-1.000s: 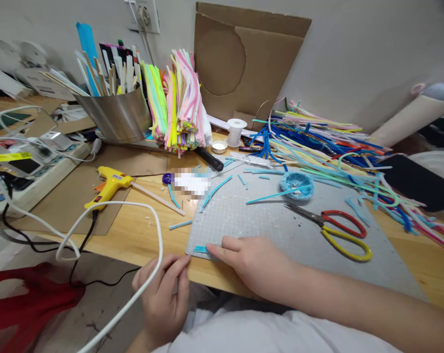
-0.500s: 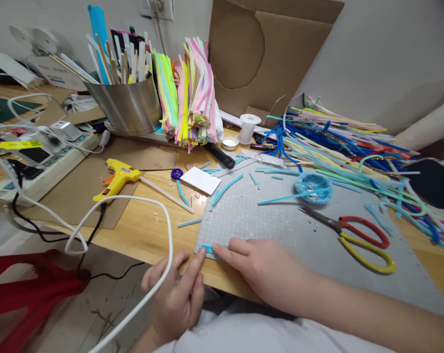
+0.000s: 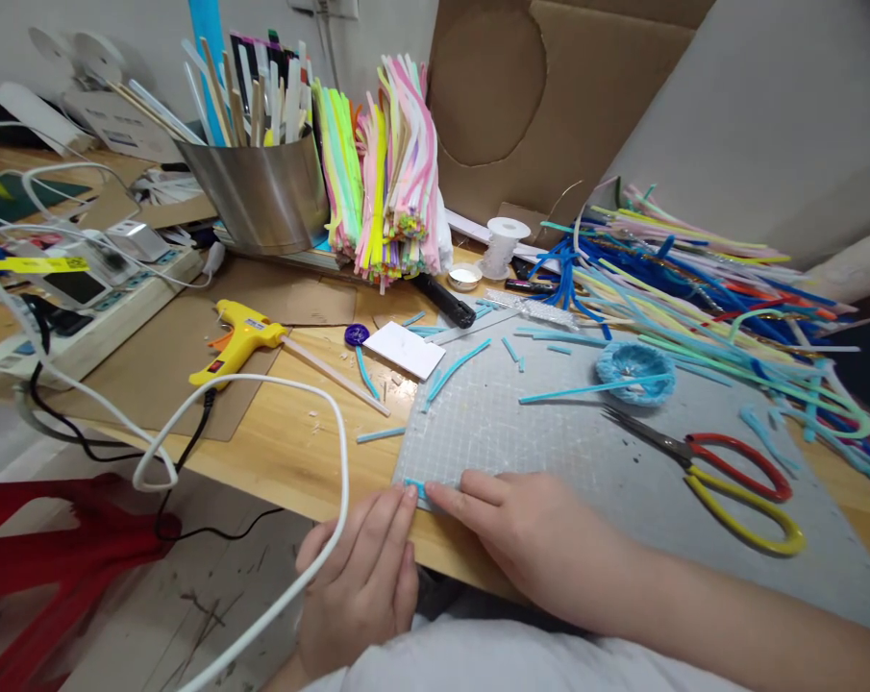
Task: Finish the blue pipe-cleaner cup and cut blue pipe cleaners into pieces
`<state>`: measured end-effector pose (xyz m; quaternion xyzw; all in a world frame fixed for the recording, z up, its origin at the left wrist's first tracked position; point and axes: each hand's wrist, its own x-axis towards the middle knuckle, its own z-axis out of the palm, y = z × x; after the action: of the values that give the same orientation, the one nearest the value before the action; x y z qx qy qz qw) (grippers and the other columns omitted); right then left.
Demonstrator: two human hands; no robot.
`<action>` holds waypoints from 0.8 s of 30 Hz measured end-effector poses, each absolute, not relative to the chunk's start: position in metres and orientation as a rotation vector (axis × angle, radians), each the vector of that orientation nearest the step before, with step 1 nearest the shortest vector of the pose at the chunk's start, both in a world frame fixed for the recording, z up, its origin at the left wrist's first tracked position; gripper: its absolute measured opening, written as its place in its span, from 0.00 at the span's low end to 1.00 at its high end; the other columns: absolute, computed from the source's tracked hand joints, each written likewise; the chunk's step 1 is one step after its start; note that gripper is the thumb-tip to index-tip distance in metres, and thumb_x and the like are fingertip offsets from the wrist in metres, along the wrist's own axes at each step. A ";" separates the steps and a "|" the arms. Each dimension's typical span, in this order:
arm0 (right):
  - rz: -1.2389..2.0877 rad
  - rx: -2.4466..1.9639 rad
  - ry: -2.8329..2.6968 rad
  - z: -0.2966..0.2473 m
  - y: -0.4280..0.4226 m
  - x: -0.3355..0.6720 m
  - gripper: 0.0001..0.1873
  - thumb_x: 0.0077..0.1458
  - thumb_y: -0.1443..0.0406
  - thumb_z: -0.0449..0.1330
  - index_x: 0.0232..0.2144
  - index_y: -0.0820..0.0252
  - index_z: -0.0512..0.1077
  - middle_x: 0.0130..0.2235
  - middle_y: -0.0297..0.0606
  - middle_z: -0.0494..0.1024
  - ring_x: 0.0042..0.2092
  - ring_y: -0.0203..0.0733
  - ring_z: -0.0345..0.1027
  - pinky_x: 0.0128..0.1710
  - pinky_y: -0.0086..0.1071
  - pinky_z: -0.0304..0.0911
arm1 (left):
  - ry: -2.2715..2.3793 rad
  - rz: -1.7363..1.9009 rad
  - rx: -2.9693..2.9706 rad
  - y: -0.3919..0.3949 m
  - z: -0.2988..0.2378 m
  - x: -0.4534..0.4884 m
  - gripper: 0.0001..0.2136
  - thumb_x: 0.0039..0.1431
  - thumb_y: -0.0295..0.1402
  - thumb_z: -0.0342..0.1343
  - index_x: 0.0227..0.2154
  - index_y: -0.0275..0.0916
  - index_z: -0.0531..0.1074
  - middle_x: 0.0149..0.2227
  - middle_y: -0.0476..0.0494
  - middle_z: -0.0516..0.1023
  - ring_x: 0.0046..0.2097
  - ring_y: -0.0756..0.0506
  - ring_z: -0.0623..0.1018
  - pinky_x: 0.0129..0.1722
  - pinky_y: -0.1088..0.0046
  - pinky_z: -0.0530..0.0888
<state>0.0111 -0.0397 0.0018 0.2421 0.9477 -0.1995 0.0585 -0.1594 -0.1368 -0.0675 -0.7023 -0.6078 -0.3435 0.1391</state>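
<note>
A short piece of light blue pipe cleaner point(image 3: 415, 487) lies at the near left corner of the grey cutting mat point(image 3: 492, 432). My left hand point(image 3: 366, 567) has its fingers pressed together, fingertips on the left part of this piece. From the right, my right hand point(image 3: 528, 529) rests on the mat and presses its index fingertip on the other end; its remaining fingers are folded under. Farther back on the mat sits a fuzzy blue pipe-cleaner bowl point(image 3: 633, 373), with a blue stem point(image 3: 560, 392) lying across it. Scissors point(image 3: 708, 466) with red and yellow handles lie on the right.
A yellow glue gun point(image 3: 236, 341) lies on cardboard at the left, and a white cable point(image 3: 344, 452) loops in front of my left hand. Behind stand a metal pot point(image 3: 258, 197) of sticks and bundled pipe cleaners point(image 3: 406, 163). Loose pipe cleaners point(image 3: 708, 279) are heaped back right.
The view has shifted slightly, moving things to the right in the picture. My left fingers have straightened and drawn together at the blue piece. My right hand keeps its place on it.
</note>
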 end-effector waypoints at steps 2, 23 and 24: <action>-0.587 0.733 2.865 0.004 -0.039 0.010 0.18 0.59 0.70 0.47 0.51 0.57 0.62 0.35 0.37 0.72 0.30 0.36 0.65 0.25 0.30 0.51 | -1.757 -0.989 -2.035 -0.136 -0.066 -0.160 0.16 0.59 0.27 0.47 0.49 0.40 0.72 0.43 0.46 0.80 0.42 0.47 0.76 0.44 0.68 0.59; -0.895 1.187 2.806 0.006 -0.037 -0.008 0.12 0.55 0.71 0.53 0.33 0.53 0.75 0.30 0.31 0.74 0.34 0.34 0.67 0.31 0.26 0.55 | -1.568 -0.801 -2.084 -0.138 -0.074 -0.171 0.19 0.58 0.37 0.50 0.51 0.38 0.71 0.44 0.45 0.80 0.43 0.45 0.76 0.40 0.69 0.62; -0.894 1.186 2.811 0.005 -0.037 -0.009 0.12 0.55 0.71 0.53 0.33 0.53 0.75 0.30 0.31 0.73 0.34 0.33 0.67 0.31 0.26 0.55 | -1.573 -0.802 -2.083 -0.138 -0.074 -0.170 0.19 0.58 0.36 0.50 0.51 0.38 0.70 0.44 0.45 0.80 0.43 0.45 0.76 0.40 0.69 0.62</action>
<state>-0.0086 -0.0372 0.0054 0.3730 0.8839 -0.2813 -0.0188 -0.1702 -0.1376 -0.0737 -0.7469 -0.5638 -0.2875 0.2040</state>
